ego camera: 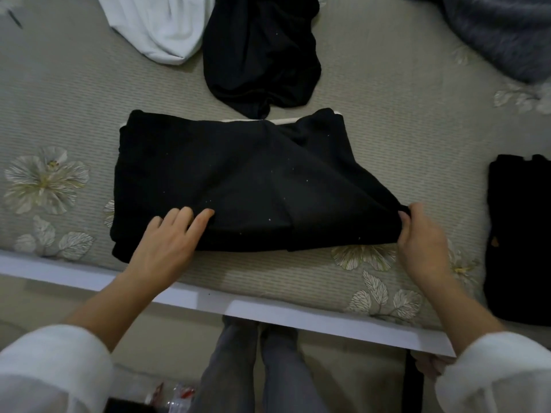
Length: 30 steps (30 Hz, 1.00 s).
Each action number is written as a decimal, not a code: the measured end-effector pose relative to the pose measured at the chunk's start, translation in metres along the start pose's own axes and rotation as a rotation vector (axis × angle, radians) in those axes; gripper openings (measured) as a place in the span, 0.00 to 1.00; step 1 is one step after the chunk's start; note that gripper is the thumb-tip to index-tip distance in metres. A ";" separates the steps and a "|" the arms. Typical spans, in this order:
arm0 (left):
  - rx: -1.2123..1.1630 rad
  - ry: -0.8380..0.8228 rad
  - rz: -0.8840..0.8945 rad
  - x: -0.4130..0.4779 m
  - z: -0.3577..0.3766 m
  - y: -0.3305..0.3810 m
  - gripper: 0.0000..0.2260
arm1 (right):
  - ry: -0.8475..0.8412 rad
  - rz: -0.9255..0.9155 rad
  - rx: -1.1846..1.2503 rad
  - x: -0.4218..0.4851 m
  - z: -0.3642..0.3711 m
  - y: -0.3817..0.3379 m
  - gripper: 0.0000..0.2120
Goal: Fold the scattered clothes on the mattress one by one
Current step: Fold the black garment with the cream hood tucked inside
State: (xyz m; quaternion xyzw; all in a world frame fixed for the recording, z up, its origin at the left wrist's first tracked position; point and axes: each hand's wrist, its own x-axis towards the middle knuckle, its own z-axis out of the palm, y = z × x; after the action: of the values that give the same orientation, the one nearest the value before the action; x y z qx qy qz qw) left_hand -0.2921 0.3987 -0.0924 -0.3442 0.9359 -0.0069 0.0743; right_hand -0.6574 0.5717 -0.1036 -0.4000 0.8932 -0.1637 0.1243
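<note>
Pale ribbed fabric with embroidered flowers covers the mattress point(74, 93), and a black garment point(226, 180), partly folded into a rough rectangle, lies near its front edge; everything else is placed from that piece. Beyond its far left corner sits a crumpled white garment point(161, 25), and directly beyond it a loose black heap point(262, 52), both unfolded. On the garment's near left part the left hand point(167, 242) rests flat, its grip slack and spread, fingers pressing the cloth down and closed on nothing. At the garment's near right corner the right hand point(420, 236) pinches the fabric edge between thumb and fingers, its grip closed on that corner and drawing it outward. Far beyond that corner lies a grey fuzzy item point(501, 34), perhaps a blanket, though it is cut off at the frame edge. Well to the garment's right rests a dark, apparently already folded piece point(518, 234). A diagonal ridge still runs across the garment, so if the right hand pulls harder than the left holds, the layers underneath could slide and undo the fold, or the wrinkle could be pressed in.
</note>
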 end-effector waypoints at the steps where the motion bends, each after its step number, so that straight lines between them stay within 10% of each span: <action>1: 0.009 0.003 0.011 -0.002 0.003 -0.002 0.35 | -0.044 -0.037 -0.075 0.001 0.000 0.002 0.10; 14: -0.522 -0.097 -0.138 -0.010 -0.005 0.008 0.31 | -0.024 0.081 0.137 0.019 -0.002 -0.043 0.10; 19: -0.532 0.173 -0.629 0.054 -0.017 -0.018 0.27 | -0.104 0.175 0.279 0.066 0.023 -0.115 0.23; 23: -0.633 0.056 -1.127 0.092 -0.007 -0.066 0.31 | -0.188 0.232 0.095 0.098 0.042 -0.125 0.22; 30: -0.635 0.433 -0.965 0.090 -0.001 -0.121 0.15 | 0.111 0.020 0.047 0.130 0.026 -0.129 0.16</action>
State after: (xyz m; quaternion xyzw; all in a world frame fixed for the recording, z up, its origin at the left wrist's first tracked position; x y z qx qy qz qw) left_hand -0.2818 0.2482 -0.0956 -0.7249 0.6249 0.1694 -0.2352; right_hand -0.6458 0.3879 -0.0884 -0.3785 0.8984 -0.2055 0.0856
